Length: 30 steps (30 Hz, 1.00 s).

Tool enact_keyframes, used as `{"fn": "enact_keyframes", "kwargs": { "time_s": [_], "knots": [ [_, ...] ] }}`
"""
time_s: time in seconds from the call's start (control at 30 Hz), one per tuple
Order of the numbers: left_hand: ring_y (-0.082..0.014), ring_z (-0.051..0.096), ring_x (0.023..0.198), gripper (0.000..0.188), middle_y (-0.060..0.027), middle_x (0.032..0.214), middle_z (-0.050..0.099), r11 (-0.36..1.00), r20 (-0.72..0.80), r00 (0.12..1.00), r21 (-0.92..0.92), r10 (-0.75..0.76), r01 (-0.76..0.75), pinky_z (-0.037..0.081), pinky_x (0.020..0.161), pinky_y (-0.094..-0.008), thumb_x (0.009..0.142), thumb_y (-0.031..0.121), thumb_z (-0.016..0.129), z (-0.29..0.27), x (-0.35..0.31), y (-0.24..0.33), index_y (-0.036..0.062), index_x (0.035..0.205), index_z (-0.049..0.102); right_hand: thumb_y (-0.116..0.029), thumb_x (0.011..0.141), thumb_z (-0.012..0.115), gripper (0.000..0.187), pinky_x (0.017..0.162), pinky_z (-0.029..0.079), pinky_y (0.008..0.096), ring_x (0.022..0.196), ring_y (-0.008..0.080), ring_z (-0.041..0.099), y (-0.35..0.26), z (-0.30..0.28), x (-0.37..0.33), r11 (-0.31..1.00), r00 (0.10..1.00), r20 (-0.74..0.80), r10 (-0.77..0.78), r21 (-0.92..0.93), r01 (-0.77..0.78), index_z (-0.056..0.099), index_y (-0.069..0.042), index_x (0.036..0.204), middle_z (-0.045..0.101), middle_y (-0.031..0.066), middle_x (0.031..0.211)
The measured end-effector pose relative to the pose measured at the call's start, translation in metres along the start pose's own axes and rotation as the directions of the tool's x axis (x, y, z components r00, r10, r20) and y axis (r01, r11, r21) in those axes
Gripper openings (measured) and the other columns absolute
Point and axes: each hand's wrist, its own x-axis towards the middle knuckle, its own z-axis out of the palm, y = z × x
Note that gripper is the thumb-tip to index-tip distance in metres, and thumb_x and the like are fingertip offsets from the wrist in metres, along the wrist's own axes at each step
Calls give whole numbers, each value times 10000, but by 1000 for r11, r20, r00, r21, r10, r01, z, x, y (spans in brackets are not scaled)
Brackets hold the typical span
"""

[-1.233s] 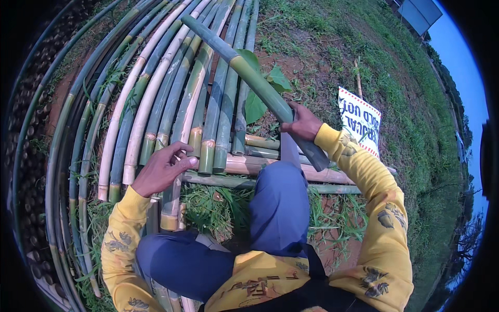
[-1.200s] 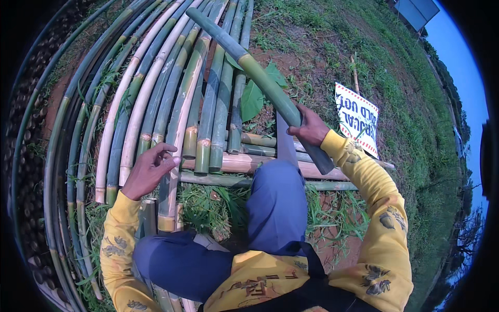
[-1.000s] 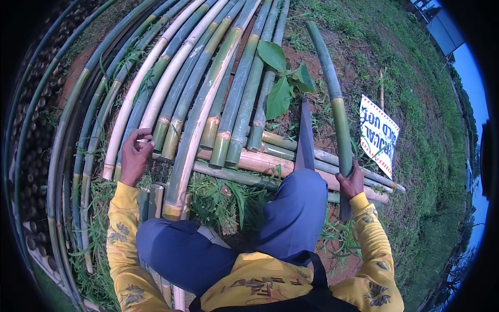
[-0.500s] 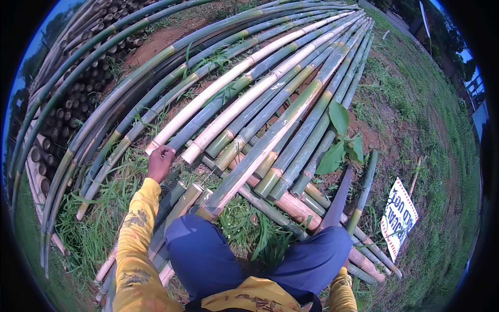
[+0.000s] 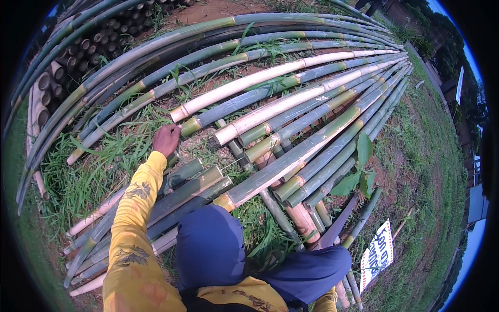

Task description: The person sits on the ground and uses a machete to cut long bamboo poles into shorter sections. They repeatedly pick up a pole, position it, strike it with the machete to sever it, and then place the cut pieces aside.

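Note:
My left hand (image 5: 166,139), in a yellow sleeve, is at the cut end of a green bamboo pole (image 5: 223,112). Its fingers are curled and pressed together, their tips close against that end; whether they grip anything is hidden. Just beyond lies a pale bamboo pole (image 5: 234,87), and to the right another pale one (image 5: 270,112). A saw blade (image 5: 340,224) points away from me beside my right knee. My right hand is hidden below the knee; only part of its yellow sleeve (image 5: 326,301) shows.
Short bamboo lengths (image 5: 192,190) lie to my left. A long pole (image 5: 296,161) reaches my left knee. Crosswise bamboo pieces (image 5: 301,221) lie under the pole ends. Bamboo is stacked (image 5: 78,54) at far left; a white sign (image 5: 377,255) stands at right. A leafy plant (image 5: 358,171) rises near the saw.
My view has swung, and the poles appear shifted. My left hand has come slightly away from the green pole's end, which now shows. The saw blade stays by my right knee.

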Motion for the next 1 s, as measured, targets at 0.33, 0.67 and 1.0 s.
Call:
{"fn": "enact_keyframes", "kwargs": {
  "time_s": [0.33, 0.67, 1.0],
  "knots": [
    [-352, 648, 1003, 288, -153, 1039, 658, 850, -237, 917, 499, 322, -169, 499, 947, -476, 820, 167, 698, -16, 99, -63, 15, 1055, 629, -420, 952, 603, 649, 982, 491, 528, 1193, 452, 618, -159, 26, 14, 962, 952, 139, -273, 9, 275, 448, -101, 1496, 619, 288, 1288],
    [-359, 653, 1149, 295, -157, 1196, 680, 913, -213, 961, 329, -176, 240, 473, 1029, -452, 893, 244, 621, -69, 207, -93, 98, 1145, 670, -396, 942, 622, 672, 978, 494, 529, 1196, 457, 614, -268, 67, 15, 918, 883, 269, -385, 16, 395, 420, -116, 1519, 597, 290, 1322],
    [-358, 646, 1212, 526, -173, 1255, 700, 764, 141, 921, 611, -363, 207, 479, 1062, -486, 823, 124, 687, -72, 199, -160, 147, 1342, 609, -371, 933, 640, 700, 974, 497, 531, 1198, 462, 610, -261, 72, 15, 915, 884, 281, -374, -46, 401, 392, -131, 1542, 575, 291, 1355]
  ]
}}
